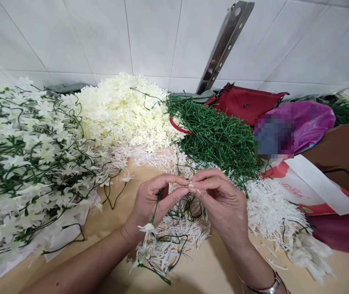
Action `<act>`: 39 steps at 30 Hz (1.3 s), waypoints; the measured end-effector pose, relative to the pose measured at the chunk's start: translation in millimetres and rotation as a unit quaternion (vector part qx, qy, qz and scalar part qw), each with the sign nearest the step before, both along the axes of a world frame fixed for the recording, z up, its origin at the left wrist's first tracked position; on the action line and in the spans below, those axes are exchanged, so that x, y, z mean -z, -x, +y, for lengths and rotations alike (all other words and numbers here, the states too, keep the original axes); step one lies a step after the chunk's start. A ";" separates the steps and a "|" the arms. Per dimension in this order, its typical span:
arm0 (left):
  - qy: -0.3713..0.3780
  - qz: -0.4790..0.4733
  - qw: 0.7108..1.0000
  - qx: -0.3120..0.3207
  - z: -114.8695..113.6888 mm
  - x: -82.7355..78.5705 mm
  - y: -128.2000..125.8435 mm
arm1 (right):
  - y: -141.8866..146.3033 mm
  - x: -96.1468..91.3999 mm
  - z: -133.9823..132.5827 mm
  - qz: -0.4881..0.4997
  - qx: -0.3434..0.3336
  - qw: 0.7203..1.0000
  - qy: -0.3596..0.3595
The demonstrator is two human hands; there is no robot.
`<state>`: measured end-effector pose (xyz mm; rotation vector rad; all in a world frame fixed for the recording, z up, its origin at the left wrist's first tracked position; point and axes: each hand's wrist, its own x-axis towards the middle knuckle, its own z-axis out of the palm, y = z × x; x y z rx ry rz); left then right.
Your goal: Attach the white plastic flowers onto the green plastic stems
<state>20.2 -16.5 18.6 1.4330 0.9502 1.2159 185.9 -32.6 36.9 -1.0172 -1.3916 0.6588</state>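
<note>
Tiled wall's (150, 36) looming behind. Left hand (157, 198) and right hand (223, 200) are pinching some white bit (191, 185), probably flimsy, wanting edge grips.

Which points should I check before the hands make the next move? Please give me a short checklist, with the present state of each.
1. Left hand has fingertips on the small white piece: ok.
2. Right hand pinches at the same piece: ok.
3. Whole shape of that piece visible: cannot tell, fingertips cover much of it.
4. Tan surface below the hands free of loose parts: not ok, thin white strands lie there.
5. Green stems in view beyond the hands: ok, heaped.
6. Pale flower heads in view: ok, also heaped.
</note>
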 end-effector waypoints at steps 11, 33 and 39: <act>0.032 -0.021 0.999 -0.034 8.5 -4.4 5.5 | 8.4 0.1 -4.6 -0.078 0.024 0.997 -0.012; 0.171 -0.127 0.975 -0.063 11.4 6.6 -3.5 | 12.3 4.8 -6.7 -0.021 0.121 0.991 0.046; 0.169 -0.113 0.977 -0.070 11.5 6.3 -1.5 | 16.8 1.5 -7.0 0.039 0.105 0.989 0.096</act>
